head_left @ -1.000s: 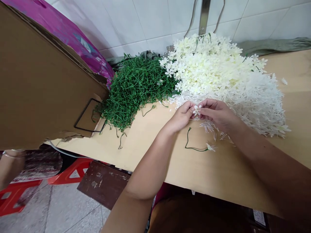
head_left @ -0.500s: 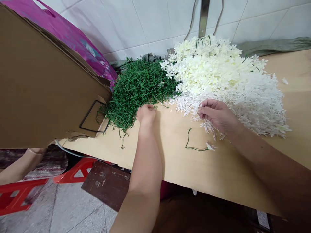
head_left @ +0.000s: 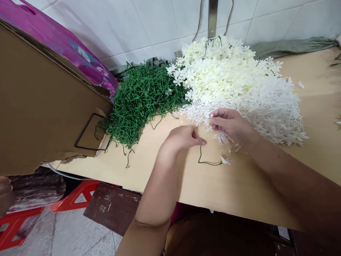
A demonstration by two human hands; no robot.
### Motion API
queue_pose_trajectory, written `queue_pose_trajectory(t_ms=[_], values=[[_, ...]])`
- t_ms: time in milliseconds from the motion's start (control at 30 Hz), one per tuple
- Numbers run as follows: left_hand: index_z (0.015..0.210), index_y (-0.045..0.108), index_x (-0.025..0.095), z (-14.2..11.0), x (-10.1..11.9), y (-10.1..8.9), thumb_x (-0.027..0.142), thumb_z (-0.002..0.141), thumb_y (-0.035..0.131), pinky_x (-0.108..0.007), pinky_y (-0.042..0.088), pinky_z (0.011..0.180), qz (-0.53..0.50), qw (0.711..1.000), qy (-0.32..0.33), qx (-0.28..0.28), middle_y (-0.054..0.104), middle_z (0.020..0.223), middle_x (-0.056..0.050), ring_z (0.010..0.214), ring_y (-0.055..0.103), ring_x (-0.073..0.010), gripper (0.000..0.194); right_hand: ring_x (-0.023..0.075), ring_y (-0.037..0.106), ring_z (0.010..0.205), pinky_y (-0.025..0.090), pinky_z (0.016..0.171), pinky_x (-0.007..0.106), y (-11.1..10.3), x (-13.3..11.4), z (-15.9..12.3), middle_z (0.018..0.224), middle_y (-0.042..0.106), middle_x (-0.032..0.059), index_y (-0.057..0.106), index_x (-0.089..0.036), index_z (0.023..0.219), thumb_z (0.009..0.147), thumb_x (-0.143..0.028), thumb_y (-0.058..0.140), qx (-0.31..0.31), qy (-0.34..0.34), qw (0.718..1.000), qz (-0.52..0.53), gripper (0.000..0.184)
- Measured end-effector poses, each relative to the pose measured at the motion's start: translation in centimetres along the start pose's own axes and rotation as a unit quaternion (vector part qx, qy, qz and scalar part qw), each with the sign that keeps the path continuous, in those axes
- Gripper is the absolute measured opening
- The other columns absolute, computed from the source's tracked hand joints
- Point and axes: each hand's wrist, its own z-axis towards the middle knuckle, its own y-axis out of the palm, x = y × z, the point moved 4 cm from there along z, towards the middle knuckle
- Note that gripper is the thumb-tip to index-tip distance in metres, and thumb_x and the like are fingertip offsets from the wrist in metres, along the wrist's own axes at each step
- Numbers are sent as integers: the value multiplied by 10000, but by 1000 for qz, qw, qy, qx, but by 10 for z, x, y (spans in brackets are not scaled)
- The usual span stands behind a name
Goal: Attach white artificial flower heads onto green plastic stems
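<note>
My left hand (head_left: 185,138) is low over the table, its thumb and fingertips closed at the upper end of a bent green plastic stem (head_left: 210,163). That end is hidden by the fingertips. The stem lies on the wood, with a small white stamen tuft (head_left: 225,161) at its other end. In my right hand (head_left: 229,124), thumb and forefinger pinch a small white stamen piece (head_left: 207,118), partly covered by the fingers. Around that hand spreads a heap of white stamens (head_left: 274,110). Behind it are cream flower heads (head_left: 221,71).
Green stems (head_left: 146,96) are heaped at the left against a cardboard box (head_left: 48,103) with a black wire frame (head_left: 85,131). A purple bag (head_left: 69,42) stands behind the box. Red stools (head_left: 76,197) and part of another person (head_left: 39,188) are at lower left.
My left hand has moved right, from the edge of the green heap to the bent stem. My right hand keeps its pinch near the stamens. The view has shifted slightly right.
</note>
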Motion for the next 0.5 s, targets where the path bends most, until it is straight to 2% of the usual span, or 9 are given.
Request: queue_pose_trajectory(t_ms=[67,133,300,400,500], values=[[548,562,211,2,10,10,361,517,787,-255,250,485,28,1000,8,-2,527,494,30,459,414,-117,272,59,442,469,346,482,225,0,1,0,491,532,-38,588,-178,604,623,-136,693,2,3,1000,-3,114],[533,569,208,4,15,14,254,561,742,-257,244,488,38,999,17,2,533,502,16,466,406,-120,182,62,447,467,342,476,223,-1,1,0,486,536,-40,581,-181,596,618,-139,694,3,8,1000,2,122],[577,577,195,5,13,12,152,627,644,-250,272,510,5,997,76,7,547,549,7,520,424,-116,94,68,457,476,359,490,229,-1,0,0,502,543,-38,554,-187,591,602,-168,742,-8,22,999,24,189],[693,555,181,12,4,12,157,700,601,-232,337,550,-126,988,93,13,565,624,14,564,457,-98,53,73,472,492,387,520,239,-1,2,0,527,549,-34,555,-186,608,590,-202,779,-24,32,998,44,226],[751,517,163,22,-3,15,100,726,572,-223,397,610,-302,948,96,14,552,632,31,586,495,-75,87,80,491,508,407,532,242,-2,6,1,534,560,-30,571,-184,617,560,-230,811,-33,52,996,63,251]])
